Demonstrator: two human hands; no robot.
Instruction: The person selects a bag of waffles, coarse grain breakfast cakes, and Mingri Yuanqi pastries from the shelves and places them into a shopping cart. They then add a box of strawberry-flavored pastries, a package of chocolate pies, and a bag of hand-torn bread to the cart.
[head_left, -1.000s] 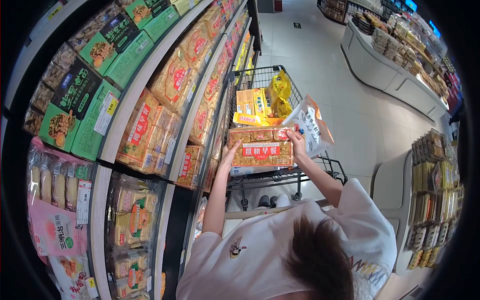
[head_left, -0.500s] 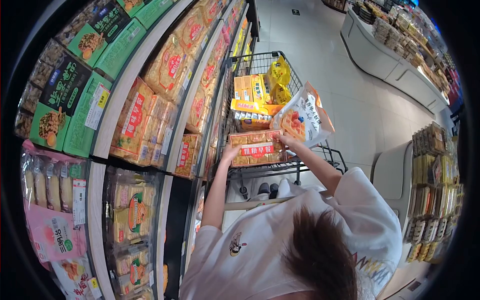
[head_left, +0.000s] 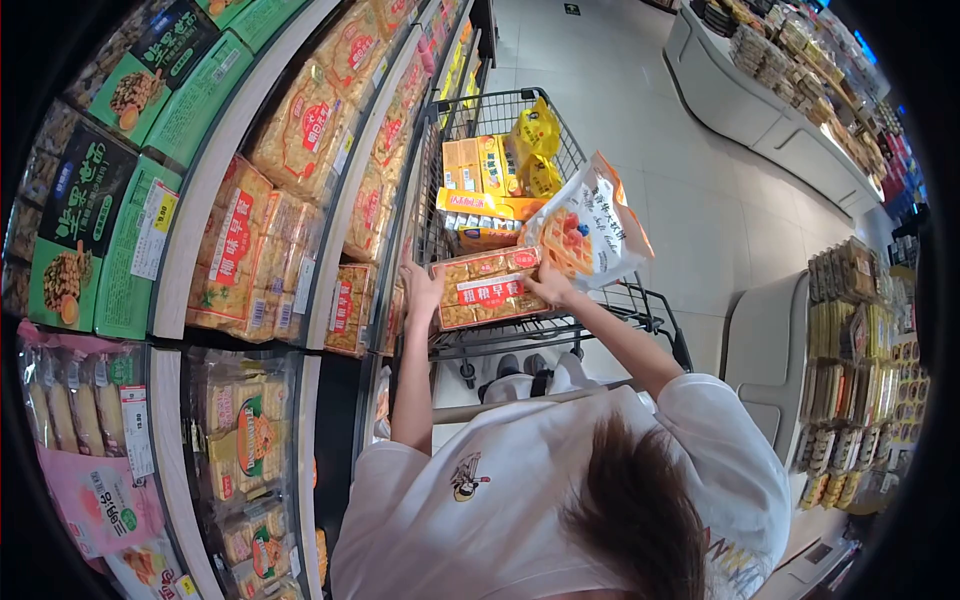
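Note:
A flat clear pack of brown biscuits with a red label (head_left: pixel 487 289) lies tilted over the near end of the shopping cart (head_left: pixel 585 330). My left hand (head_left: pixel 421 287) grips its left edge and my right hand (head_left: pixel 547 285) grips its right edge. Just behind my right hand, a white bag printed with waffles (head_left: pixel 590 222) leans in the cart. Orange boxes (head_left: pixel 472 166) and yellow bags (head_left: pixel 537 135) fill the far part of the cart.
Shelves on my left hold similar biscuit packs (head_left: pixel 305 125), green and black boxes (head_left: pixel 115 215) and pink bags (head_left: pixel 95 495). A white display counter (head_left: pixel 755 110) curves along the far right. A rack of small packs (head_left: pixel 860 380) stands at my right. Pale tiled floor (head_left: pixel 690 230) lies between.
Both hands have lowered the biscuit pack from in front of me down onto the near end of the cart. The view has shifted slightly toward the cart.

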